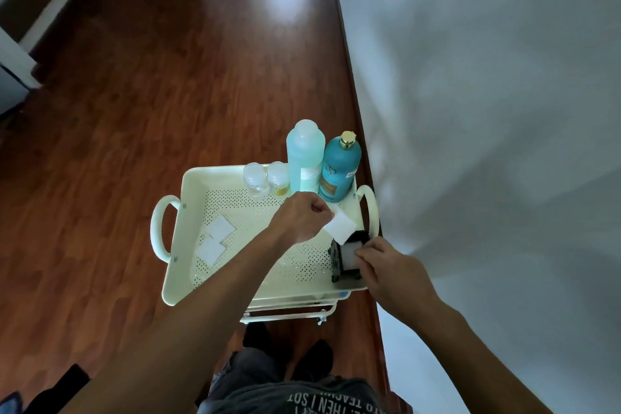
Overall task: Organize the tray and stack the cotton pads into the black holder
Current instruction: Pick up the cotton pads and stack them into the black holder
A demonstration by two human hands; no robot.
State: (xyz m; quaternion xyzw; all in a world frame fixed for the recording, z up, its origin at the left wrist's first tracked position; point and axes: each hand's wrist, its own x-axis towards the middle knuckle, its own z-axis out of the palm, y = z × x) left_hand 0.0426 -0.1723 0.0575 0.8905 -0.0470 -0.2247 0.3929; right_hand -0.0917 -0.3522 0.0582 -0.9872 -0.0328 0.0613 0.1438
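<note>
The left hand (299,217) has its fingers curled, pinching one white cotton pad (340,227) by its edge just above the black holder (337,265). The right hand (386,260) rests against the holder's right side, fingers bent and touching the stack of white pads (349,254) already inside it. The holder stands at the right near corner of a cream perforated tray (255,265). Two more square pads (215,240) lie flat, overlapping, on the tray's left part. At the far edge stand two small clear jars (267,180), a pale green bottle (305,158) and a teal bottle (338,171) with a gold cap. The tray tops a cart on a red-brown wooden floor (134,77), beside a white wall (487,77).
</note>
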